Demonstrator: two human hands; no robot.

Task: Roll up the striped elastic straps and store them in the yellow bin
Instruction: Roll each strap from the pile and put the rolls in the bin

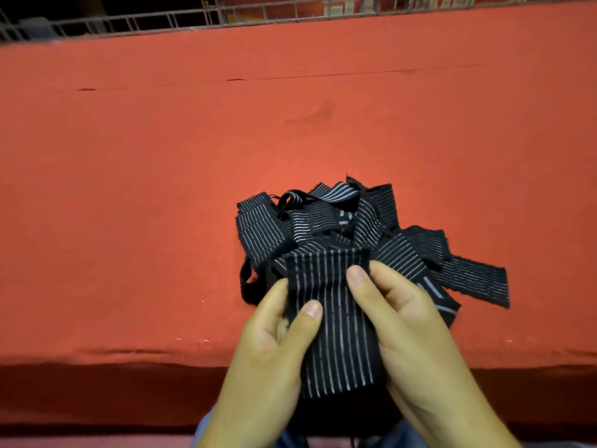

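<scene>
A black elastic strap with thin white stripes (pixel 336 331) hangs flat between my two hands near the table's front edge. My left hand (pixel 274 344) pinches its left side, thumb on top. My right hand (pixel 407 321) pinches its right side, thumb on the upper corner. Behind them a loose pile of several more striped straps (pixel 326 221) lies on the red cloth, one strap (pixel 475 279) stretching out to the right. No yellow bin is in view.
The red cloth-covered table (pixel 161 189) spreads wide to the left, right and back of the pile. A metal grid railing (pixel 161 21) runs along its far edge. My lap in blue fabric (pixel 206 428) shows below the front edge.
</scene>
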